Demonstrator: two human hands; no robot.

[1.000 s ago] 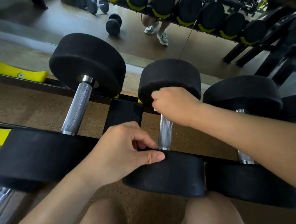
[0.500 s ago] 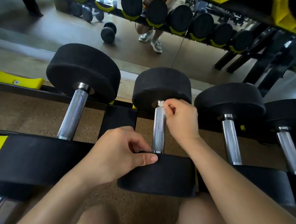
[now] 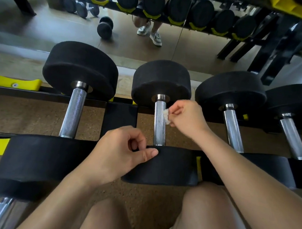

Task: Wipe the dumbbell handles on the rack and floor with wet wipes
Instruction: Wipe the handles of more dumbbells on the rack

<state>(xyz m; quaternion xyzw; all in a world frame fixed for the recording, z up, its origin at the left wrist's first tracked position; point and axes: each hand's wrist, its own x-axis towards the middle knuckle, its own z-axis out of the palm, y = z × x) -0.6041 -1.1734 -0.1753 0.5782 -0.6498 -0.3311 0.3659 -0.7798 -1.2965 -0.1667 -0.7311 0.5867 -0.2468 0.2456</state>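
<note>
Currently on record:

- Right grip (image 3: 187,118): is clamping a small white wipe (image 3: 166,116) between thumb and fingers and holding it against the right side of the handle (image 3: 159,131), up near the far weight.
- Left grip (image 3: 119,153): is pinching the rim of the near weight (image 3: 169,167), with the thumb on top and the fingers curled.
- Middle dumbbell (image 3: 162,79): is lying across the rack (image 3: 23,92), between a left dumbbell (image 3: 73,112) and a right dumbbell (image 3: 233,129).
- Mirror (image 3: 63,27): is reflecting more dumbbells behind.

Wall mirror (image 3: 54,29), reflected sneakers (image 3: 156,38)
</note>
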